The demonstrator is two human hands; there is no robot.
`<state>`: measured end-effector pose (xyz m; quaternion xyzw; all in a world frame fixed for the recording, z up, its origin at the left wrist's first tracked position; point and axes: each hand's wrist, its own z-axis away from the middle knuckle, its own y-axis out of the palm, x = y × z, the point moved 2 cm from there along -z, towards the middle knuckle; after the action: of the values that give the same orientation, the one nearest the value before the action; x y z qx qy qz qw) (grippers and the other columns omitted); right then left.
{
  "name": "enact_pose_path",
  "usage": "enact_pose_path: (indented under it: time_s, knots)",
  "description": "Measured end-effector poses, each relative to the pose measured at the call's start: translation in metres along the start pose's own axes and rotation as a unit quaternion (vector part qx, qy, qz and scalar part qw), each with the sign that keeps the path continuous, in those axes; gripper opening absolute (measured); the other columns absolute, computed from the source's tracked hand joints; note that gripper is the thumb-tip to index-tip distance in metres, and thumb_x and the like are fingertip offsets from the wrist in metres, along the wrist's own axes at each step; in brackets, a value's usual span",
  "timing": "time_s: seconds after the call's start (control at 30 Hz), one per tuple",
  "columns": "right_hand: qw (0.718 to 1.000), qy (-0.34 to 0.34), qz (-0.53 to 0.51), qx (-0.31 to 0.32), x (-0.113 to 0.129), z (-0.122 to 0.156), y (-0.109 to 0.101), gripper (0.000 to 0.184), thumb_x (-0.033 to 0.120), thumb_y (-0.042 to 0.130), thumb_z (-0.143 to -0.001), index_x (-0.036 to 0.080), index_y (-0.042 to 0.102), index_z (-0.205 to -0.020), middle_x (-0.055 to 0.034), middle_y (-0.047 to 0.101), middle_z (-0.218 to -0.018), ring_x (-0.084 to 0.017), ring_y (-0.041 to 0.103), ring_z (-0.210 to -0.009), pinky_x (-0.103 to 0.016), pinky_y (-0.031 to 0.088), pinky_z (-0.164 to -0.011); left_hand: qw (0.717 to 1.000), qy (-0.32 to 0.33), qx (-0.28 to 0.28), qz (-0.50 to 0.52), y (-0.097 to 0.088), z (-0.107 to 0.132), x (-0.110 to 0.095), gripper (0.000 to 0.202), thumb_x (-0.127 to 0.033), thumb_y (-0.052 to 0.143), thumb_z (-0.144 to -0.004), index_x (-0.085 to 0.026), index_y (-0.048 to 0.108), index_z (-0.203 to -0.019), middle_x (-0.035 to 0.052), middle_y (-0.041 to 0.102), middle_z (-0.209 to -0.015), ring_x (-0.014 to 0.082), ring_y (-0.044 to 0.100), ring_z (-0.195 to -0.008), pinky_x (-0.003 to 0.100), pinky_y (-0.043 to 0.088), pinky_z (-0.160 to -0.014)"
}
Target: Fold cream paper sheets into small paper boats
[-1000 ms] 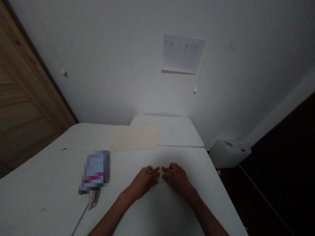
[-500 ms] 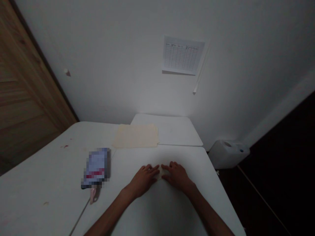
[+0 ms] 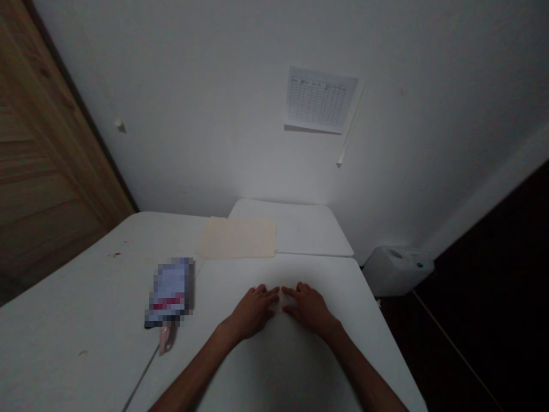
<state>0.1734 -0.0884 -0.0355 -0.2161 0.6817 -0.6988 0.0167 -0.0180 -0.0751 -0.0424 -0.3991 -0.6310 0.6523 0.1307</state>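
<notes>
My left hand [image 3: 255, 310] and my right hand [image 3: 306, 307] face each other low over the white table [image 3: 240, 372], their fingertips close together. Between them lies a small, thin, pale sheet-like piece [image 3: 280, 302], mostly hidden under the fingers. Index finger and thumb of each hand hold it at its left and right sides. Its exact kind is too small and dim to tell. Beyond my hands is a flat stack of cream-coloured sheets [image 3: 238, 238].
A blurred blue-and-white packet [image 3: 169, 289] with a pink handle-like part [image 3: 165, 339] lies left. A white board-like surface [image 3: 313, 229] meets the wall behind. Printed paper [image 3: 321, 100] hangs on the wall. A white plastic container [image 3: 388, 272] stands beyond the table's right edge.
My left hand has shifted very slightly to the right and up. My right hand stays almost still, and the camera view has moved a little.
</notes>
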Motion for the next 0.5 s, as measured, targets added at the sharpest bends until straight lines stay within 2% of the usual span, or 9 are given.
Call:
enact_pose_path:
  time_s: [0.13, 0.23, 0.3, 0.4, 0.5]
  knots:
    - [0.998, 0.020, -0.057, -0.032, -0.003, 0.000, 0.002, 0.054, 0.043, 0.068, -0.079, 0.025, 0.056, -0.129, -0.0090, 0.059, -0.110, -0.025, 0.054, -0.104, -0.033, 0.042, -0.090, 0.995, -0.041, -0.064, 0.068, 0.005, 0.002, 0.006, 0.047, -0.013, 0.065, -0.073, -0.024, 0.057, -0.118, 0.0064, 0.058, -0.130, 0.0283, 0.050, -0.113, 0.043, 0.041, -0.096]
    - [0.991, 0.027, -0.116, -0.060, -0.003, 0.000, 0.006, 0.045, 0.037, 0.071, -0.076, 0.025, 0.063, -0.119, -0.0071, 0.060, -0.107, -0.023, 0.055, -0.102, -0.031, 0.043, -0.090, 0.985, -0.058, -0.113, 0.117, 0.009, 0.004, 0.010, 0.047, -0.013, 0.069, -0.069, -0.022, 0.057, -0.114, 0.0064, 0.062, -0.117, 0.0270, 0.051, -0.109, 0.042, 0.042, -0.095]
    - [0.985, 0.033, -0.150, -0.079, -0.002, -0.001, 0.010, 0.039, 0.033, 0.072, -0.074, 0.024, 0.067, -0.112, -0.0064, 0.061, -0.106, -0.022, 0.055, -0.101, -0.031, 0.043, -0.091, 0.979, -0.053, -0.135, 0.146, 0.011, 0.005, 0.011, 0.048, -0.011, 0.069, -0.067, -0.022, 0.056, -0.113, 0.0060, 0.061, -0.114, 0.0263, 0.051, -0.109, 0.042, 0.042, -0.096]
    - [0.973, 0.046, -0.193, -0.116, -0.002, -0.005, 0.017, 0.034, 0.028, 0.070, -0.074, 0.021, 0.068, -0.107, -0.0075, 0.063, -0.106, -0.022, 0.057, -0.100, -0.031, 0.043, -0.091, 0.967, -0.025, -0.153, 0.204, 0.014, 0.006, 0.009, 0.053, -0.008, 0.065, -0.069, -0.023, 0.052, -0.118, 0.0063, 0.055, -0.120, 0.0243, 0.050, -0.112, 0.043, 0.041, -0.099]
    - [0.955, 0.055, -0.260, -0.128, -0.001, -0.009, 0.020, 0.027, 0.030, 0.066, -0.079, 0.019, 0.069, -0.104, -0.0062, 0.069, -0.095, -0.020, 0.063, -0.089, -0.031, 0.047, -0.084, 0.951, -0.009, -0.152, 0.269, 0.015, 0.009, 0.004, 0.056, -0.006, 0.059, -0.072, -0.024, 0.048, -0.124, 0.0069, 0.051, -0.123, 0.0219, 0.050, -0.114, 0.039, 0.043, -0.098]
